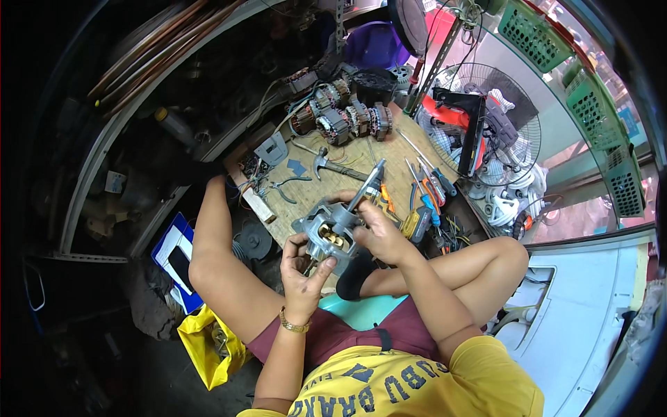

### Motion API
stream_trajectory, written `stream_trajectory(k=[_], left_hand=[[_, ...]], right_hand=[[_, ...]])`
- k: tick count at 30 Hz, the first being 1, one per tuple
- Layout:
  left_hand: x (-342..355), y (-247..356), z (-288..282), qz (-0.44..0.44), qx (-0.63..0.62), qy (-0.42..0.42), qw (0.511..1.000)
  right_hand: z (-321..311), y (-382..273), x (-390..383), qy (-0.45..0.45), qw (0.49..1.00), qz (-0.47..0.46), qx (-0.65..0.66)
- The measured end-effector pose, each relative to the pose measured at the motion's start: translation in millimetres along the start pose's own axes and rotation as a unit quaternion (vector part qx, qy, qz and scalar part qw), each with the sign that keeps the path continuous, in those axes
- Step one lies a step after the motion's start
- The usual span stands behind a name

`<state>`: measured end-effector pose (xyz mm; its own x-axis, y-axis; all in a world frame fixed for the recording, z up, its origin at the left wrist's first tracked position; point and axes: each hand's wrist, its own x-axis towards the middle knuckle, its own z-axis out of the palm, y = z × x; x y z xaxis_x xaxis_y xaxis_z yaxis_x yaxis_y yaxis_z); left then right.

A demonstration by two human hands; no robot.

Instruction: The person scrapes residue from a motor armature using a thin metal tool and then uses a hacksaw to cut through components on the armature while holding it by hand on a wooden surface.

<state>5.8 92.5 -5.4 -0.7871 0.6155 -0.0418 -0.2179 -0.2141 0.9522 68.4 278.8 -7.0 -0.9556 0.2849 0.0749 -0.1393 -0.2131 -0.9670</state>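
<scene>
The left hand (pixel 301 276) and right hand (pixel 381 235) — both part-curled — grip a metal motor housing (pixel 322 231) between them (claw hammer (pixel 342 169) beyond).

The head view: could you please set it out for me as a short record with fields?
Left hand: grips the metal motor housing from its lower left
Right hand: holds the same housing on its right side, near the shaft
Left wrist: gold-coloured band
Surface beyond: wooden board
Tools on board: hammer, pliers
Far end of board: copper-wound motor cores, clustered together
Floor at left: yellow bag
Upper right: green baskets
</scene>
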Motion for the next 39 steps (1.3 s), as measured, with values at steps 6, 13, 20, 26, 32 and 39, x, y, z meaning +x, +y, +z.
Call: stream_trajectory(k=[6,13,20,26,32,39], left_hand=[[20,0,-9,-0.048,0.131,-0.005,0.990],[59,31,-40,0.035,0.516,-0.094,0.851],[92,18,-116,-0.038,0.412,-0.104,0.905],[91,2,-115,0.006,0.443,-0.116,0.889],[105,-7,-91,0.009,0.446,-0.147,0.883],[109,-13,-97,-0.045,0.526,-0.189,0.828]], right_hand=[[7,8,5,-0.017,0.998,0.040,0.043],[-23,89,22,0.117,0.961,0.148,0.203],[-50,129,62,0.145,0.936,0.212,0.239],[-109,126,117,0.239,0.940,0.243,0.025],[-282,129,135,0.326,0.885,0.224,-0.247],[-321,151,163,0.307,0.869,0.247,-0.300]])
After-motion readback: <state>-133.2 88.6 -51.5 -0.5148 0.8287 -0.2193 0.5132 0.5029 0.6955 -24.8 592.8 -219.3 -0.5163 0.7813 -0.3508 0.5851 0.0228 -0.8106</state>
